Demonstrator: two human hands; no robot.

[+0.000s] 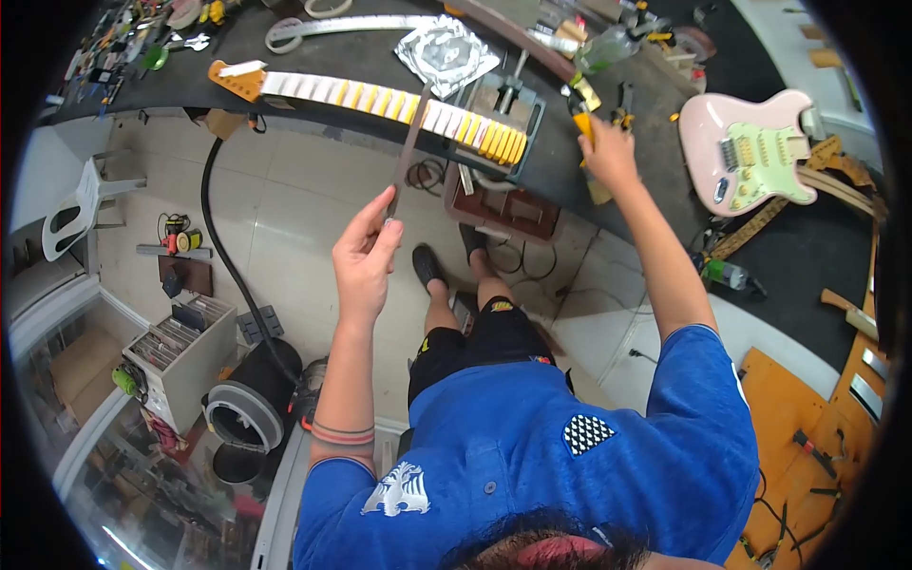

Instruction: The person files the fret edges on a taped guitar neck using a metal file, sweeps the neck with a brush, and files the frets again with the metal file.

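My left hand pinches one end of a long, thin, dark flat file between thumb and fingers. The file's far end lies across the guitar neck, whose fretboard is covered in white and yellow tape strips between the frets. A vise stands at the neck's right end. My right hand reaches to the bench on the right, its fingers closed around a yellow-handled tool; the rest of that tool is hard to make out.
A pink guitar body with a pale green pickguard lies on the bench at right. A crumpled silver foil sheet sits behind the neck. Pliers lie near my right hand. A black vacuum hose hangs at left.
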